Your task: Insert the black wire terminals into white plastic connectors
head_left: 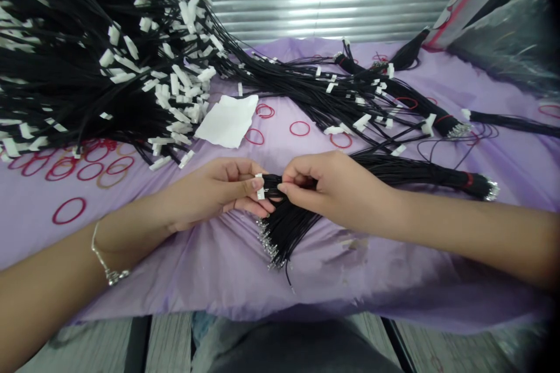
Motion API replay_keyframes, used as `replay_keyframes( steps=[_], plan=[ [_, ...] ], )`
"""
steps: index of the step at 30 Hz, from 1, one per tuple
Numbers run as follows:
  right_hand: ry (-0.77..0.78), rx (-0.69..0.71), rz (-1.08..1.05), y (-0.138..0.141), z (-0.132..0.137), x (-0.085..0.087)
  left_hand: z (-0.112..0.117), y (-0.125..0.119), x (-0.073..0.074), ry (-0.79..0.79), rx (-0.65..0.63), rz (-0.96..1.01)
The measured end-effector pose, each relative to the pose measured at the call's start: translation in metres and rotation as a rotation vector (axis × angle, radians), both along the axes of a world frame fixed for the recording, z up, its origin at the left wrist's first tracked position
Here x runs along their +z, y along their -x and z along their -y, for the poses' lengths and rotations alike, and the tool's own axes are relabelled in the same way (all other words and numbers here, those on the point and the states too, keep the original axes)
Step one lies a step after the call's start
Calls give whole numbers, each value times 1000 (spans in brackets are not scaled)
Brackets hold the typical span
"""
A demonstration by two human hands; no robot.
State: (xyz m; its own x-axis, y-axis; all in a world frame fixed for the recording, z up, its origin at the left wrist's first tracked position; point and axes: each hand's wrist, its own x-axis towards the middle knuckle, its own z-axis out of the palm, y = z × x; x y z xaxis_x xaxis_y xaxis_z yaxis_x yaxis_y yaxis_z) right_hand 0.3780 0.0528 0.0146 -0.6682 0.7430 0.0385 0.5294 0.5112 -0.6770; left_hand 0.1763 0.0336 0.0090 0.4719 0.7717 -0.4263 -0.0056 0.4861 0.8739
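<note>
Your left hand point(238, 186) pinches a small, white, rectangular plastic connector point(261, 187) between thumb and fingers, and your right hand point(326, 183) closes thumb and forefinger on the thin black wires point(273, 182) just beside it. The connector sits near the middle of the table, above the glossy purple sheet point(184, 280) that covers the work surface. Below your hands, a loose fan of black wires with bare silver tips point(268, 245) points toward the near edge; a strip of sheet separates the tips from that edge. To the left, the sheet is exposed between your forearm and the scattered red rubber bands point(61, 170). Beyond your left hand, a torn white paper piece point(227, 121) borders the large heap of black cables with white connectors point(126, 64), which limits room at the far left. Behind your right forearm, a black wire bundle tied with a red band point(420, 173) limits room on that side. The heap is cut off by the top and left borders of the view. Your right fingers hide part of the wires, so you cannot tell how many they grip. The dark right border is hard to make out.
</note>
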Motion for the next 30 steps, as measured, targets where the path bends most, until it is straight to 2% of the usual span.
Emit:
replay_keyframes(
  steps=[5,15,30],
  plan=[
    [-91,1,95,3,1,3,0,-1,1,-5,1,-18],
    [-138,12,186,2,4,4,0,-1,0,-2,-2,1],
    [-142,-40,78,2,5,-3,-2,1,0,28,-6,21]
  ],
)
